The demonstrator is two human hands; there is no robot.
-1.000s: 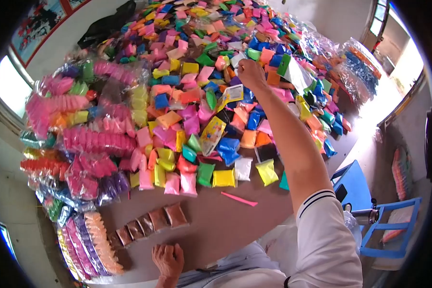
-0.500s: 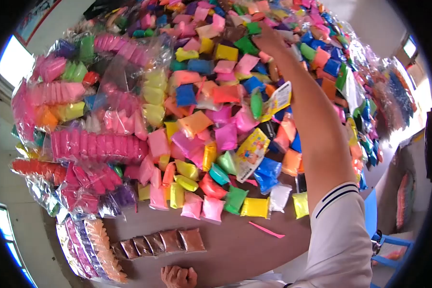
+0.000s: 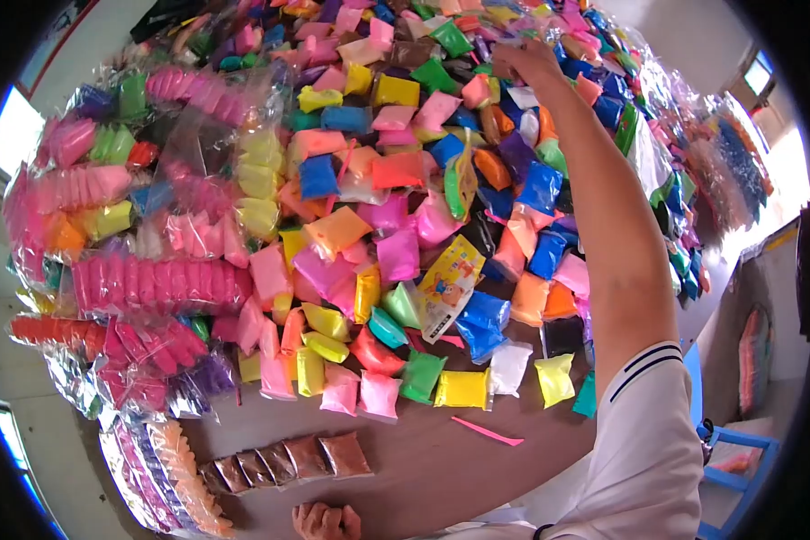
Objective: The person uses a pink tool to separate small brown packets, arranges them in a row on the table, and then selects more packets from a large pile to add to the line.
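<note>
My right arm stretches far over a large heap of small colourful packets (image 3: 398, 256). At its end my right hand (image 3: 526, 61) is down among packets at the back of the heap, just right of a green packet (image 3: 436, 76). Its fingertips are partly hidden, and I cannot tell whether they grip a packet. At the near edge of the table my left hand (image 3: 327, 521) rests with its fingers curled in, just below a row of brown packets (image 3: 288, 461).
Clear bags of pink packets (image 3: 162, 286) are stacked on the left. Strips of peach packets (image 3: 184, 472) lie at the front left. A pink stick (image 3: 486, 431) lies on the brown tabletop (image 3: 423, 468). Printed card (image 3: 450, 286) sits amid the heap. A blue stool frame (image 3: 738, 472) stands at right.
My right hand has shifted slightly right among the packets at the back. A yellow-edged card near my forearm has tipped up and leftward. The whole view has moved a little; my left hand stays curled.
</note>
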